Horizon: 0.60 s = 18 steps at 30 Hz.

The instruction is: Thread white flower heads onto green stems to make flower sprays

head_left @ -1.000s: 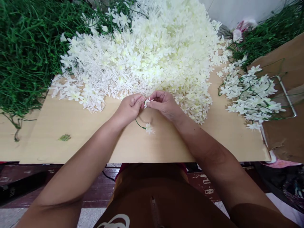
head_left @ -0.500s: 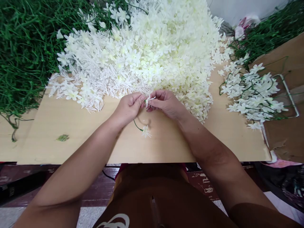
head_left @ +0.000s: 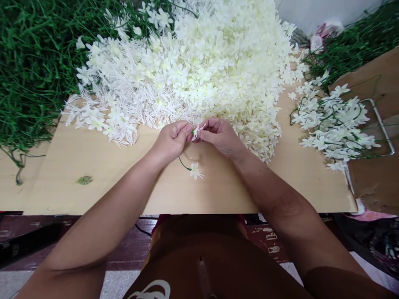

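Observation:
My left hand (head_left: 171, 139) and my right hand (head_left: 218, 135) meet over the pale wooden board (head_left: 102, 166), fingers pinched together. The left pinches a thin green stem (head_left: 183, 164) that hangs down to a small white flower (head_left: 195, 170) lying on the board. The right pinches another small white flower (head_left: 196, 131) held against the stem's upper end, between the two hands. Just behind both hands lies a big heap of loose white plastic flowers (head_left: 199, 70).
Tangled green stems (head_left: 31, 70) cover the back left, with more at the back right (head_left: 352, 41). Stems with white flowers on them (head_left: 333, 120) lie at the right by a cardboard sheet (head_left: 374, 124). A small green scrap (head_left: 84, 180) lies on the board.
Both hands stay pinched together at the same spot. The hanging flower on the stem has swung slightly. The view has shifted a little.

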Tool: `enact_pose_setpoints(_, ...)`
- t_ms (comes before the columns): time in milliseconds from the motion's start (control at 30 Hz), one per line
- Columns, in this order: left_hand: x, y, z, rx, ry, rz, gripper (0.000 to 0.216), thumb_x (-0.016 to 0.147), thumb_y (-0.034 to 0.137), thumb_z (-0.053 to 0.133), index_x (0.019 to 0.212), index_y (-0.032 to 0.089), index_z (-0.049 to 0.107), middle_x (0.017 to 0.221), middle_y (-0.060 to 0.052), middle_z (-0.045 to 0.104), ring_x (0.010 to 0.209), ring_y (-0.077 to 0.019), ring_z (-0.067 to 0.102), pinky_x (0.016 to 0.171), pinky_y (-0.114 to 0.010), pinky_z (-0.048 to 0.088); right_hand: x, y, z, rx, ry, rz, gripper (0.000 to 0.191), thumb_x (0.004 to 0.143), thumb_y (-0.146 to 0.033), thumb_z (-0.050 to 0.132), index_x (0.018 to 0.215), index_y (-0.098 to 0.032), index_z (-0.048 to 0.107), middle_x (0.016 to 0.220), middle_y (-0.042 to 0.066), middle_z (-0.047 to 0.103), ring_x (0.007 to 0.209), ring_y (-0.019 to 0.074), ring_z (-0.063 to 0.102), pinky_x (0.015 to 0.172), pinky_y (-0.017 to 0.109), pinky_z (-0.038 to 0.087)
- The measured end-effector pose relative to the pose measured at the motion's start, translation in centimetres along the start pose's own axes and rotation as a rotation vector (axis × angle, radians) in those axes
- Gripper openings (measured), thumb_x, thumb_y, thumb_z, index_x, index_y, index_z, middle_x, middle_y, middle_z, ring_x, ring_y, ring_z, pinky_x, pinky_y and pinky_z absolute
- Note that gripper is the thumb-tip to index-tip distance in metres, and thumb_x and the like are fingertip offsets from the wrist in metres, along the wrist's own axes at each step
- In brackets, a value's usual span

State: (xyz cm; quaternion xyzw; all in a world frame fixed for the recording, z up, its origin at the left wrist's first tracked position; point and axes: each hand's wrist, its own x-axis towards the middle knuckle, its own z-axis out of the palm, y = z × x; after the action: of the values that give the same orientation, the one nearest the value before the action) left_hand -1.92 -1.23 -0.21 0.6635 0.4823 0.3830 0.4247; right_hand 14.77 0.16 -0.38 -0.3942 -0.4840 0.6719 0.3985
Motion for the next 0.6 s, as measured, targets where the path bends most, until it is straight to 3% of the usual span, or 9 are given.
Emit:
enact_pose_setpoints(200, 0.07, 0.02, -0.15, -0.003, -0.029, 0.008, 0.042, 0.091, 0.049, 0.049, 0.061, 0.02, 0.047, 0.061, 0.0, 0.051, 0.06, -0.0131, 0.046, 0.062, -0.026, 0.041, 0.11, 0.07, -0.13, 0.012, -0.002, 0.001, 0.03, 0.058, -0.031, 0.089, 0.065, -0.016, 0.064, 0.062, -0.003, 0.07, 0.062, 0.0088, 0.065, 0.067, 0.022, 0.054)
enact_pose_setpoints(600, 0.19, -0.5, 0.0, -0.016, -0.019, 0.026, 0.048, 0.089, 0.057, 0.051, 0.059, 0.02, 0.046, 0.058, 0.001, 0.05, 0.057, -0.0118, 0.045, 0.059, -0.026, 0.039, 0.31, -0.04, -0.14, 0.019, -0.04, -0.003, 0.035, 0.055, -0.032, 0.091, 0.062, -0.017, 0.061, 0.058, -0.004, 0.069, 0.057, 0.008, 0.062, 0.058, 0.021, 0.049)
